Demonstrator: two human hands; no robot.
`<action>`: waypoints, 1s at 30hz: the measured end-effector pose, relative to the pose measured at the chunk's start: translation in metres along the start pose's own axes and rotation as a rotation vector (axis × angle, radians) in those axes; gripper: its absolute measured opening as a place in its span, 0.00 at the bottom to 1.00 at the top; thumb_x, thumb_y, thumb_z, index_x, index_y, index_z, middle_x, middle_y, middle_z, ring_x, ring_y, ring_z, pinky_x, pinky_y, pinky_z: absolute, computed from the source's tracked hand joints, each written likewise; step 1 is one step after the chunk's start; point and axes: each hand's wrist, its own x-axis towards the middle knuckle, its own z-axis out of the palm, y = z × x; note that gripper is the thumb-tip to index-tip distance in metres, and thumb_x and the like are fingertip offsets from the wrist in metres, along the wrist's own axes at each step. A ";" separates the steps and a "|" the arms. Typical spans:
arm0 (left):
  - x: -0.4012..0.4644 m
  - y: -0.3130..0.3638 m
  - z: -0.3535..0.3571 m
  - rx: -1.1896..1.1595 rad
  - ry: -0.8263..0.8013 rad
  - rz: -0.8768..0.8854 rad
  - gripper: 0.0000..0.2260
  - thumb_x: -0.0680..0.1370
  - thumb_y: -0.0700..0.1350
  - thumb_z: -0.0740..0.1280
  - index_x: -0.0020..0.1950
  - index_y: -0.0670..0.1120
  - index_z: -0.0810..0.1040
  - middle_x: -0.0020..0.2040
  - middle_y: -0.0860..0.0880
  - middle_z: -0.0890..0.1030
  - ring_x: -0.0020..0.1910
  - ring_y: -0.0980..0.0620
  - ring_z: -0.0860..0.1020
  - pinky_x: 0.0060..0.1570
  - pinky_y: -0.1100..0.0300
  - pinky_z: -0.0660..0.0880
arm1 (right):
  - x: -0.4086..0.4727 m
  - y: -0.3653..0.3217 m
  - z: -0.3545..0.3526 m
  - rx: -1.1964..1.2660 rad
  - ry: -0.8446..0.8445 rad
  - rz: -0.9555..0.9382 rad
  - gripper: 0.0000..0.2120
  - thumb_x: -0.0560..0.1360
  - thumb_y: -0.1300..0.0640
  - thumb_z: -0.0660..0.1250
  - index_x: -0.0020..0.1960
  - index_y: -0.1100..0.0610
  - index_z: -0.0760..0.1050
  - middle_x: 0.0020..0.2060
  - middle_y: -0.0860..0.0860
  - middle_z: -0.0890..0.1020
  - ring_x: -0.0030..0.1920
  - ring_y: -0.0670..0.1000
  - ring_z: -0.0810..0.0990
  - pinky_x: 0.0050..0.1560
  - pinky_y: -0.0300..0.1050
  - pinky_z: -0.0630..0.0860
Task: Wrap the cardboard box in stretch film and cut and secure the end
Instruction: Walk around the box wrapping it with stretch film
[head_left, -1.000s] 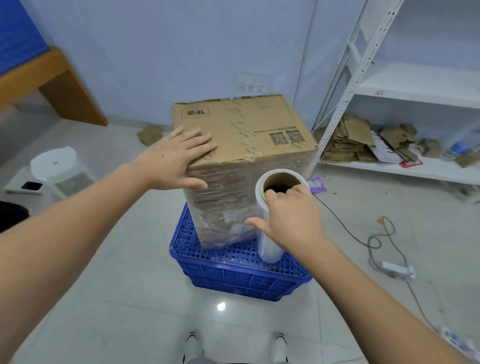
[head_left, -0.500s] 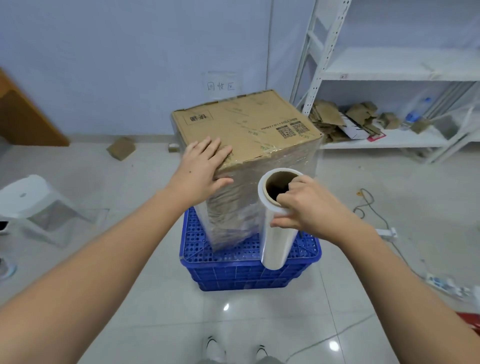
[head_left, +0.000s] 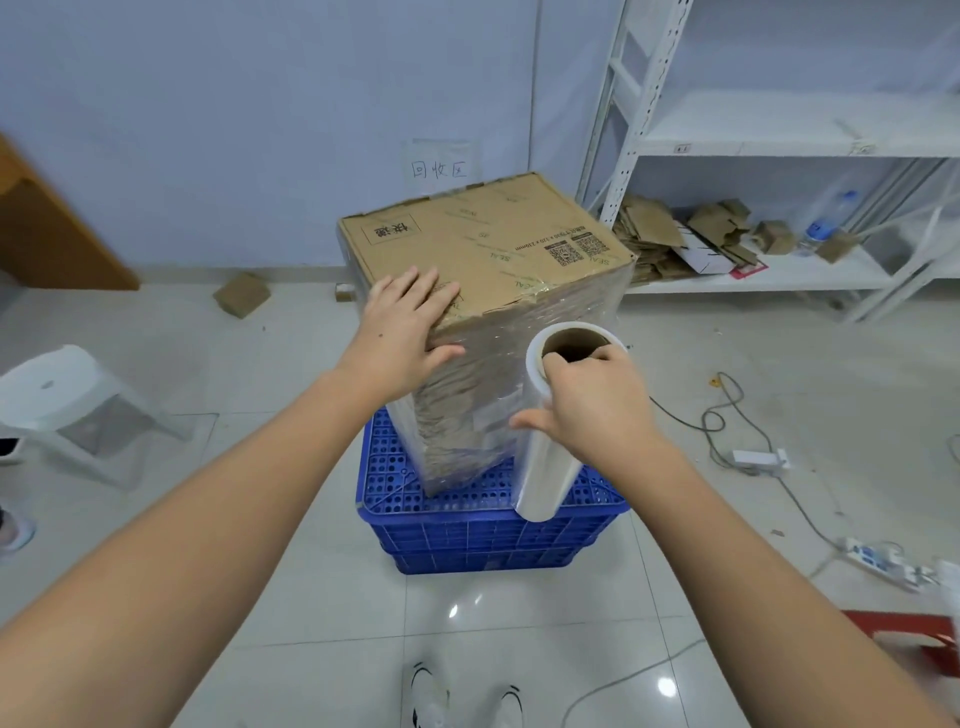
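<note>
A brown cardboard box (head_left: 498, 249) stands on an upturned blue plastic crate (head_left: 483, 530); clear stretch film covers its side faces. My left hand (head_left: 405, 327) lies flat on the box's near top corner, fingers straight, thumb over the edge. My right hand (head_left: 592, 400) grips the upper end of a stretch film roll (head_left: 550, 473), fingers hooked into its cardboard core and thumb round the outside. The roll stands nearly upright just right of the box's front corner, and film runs from it onto the box.
A white metal shelf (head_left: 779, 145) with cardboard scraps and a bottle stands at the back right. Cables and power strips (head_left: 758, 457) lie on the floor to the right. A white stool (head_left: 67, 395) sits left, a red stool (head_left: 909, 639) at the lower right.
My view has swung round the box to the right. The roll in my right hand has travelled with it along the box's side, while my left hand stays on the top corner.
</note>
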 end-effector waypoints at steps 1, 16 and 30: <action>0.000 0.001 0.000 0.000 -0.001 -0.004 0.36 0.79 0.65 0.65 0.83 0.51 0.60 0.83 0.45 0.59 0.82 0.42 0.54 0.79 0.45 0.45 | 0.002 0.002 0.002 0.024 0.036 -0.009 0.28 0.71 0.29 0.65 0.36 0.52 0.60 0.24 0.46 0.68 0.26 0.48 0.65 0.45 0.47 0.66; -0.002 0.031 0.004 0.030 0.013 -0.081 0.36 0.80 0.64 0.65 0.83 0.51 0.59 0.83 0.45 0.59 0.82 0.43 0.55 0.80 0.46 0.46 | -0.013 0.004 -0.020 0.089 -0.130 -0.400 0.14 0.73 0.44 0.72 0.45 0.50 0.68 0.40 0.47 0.79 0.50 0.51 0.75 0.69 0.38 0.57; 0.036 -0.047 -0.038 0.142 -0.220 0.451 0.53 0.62 0.83 0.62 0.82 0.58 0.58 0.71 0.49 0.68 0.70 0.47 0.66 0.72 0.47 0.62 | -0.014 -0.038 0.000 0.011 -0.038 0.020 0.18 0.76 0.38 0.65 0.41 0.52 0.65 0.30 0.45 0.70 0.39 0.52 0.73 0.67 0.48 0.63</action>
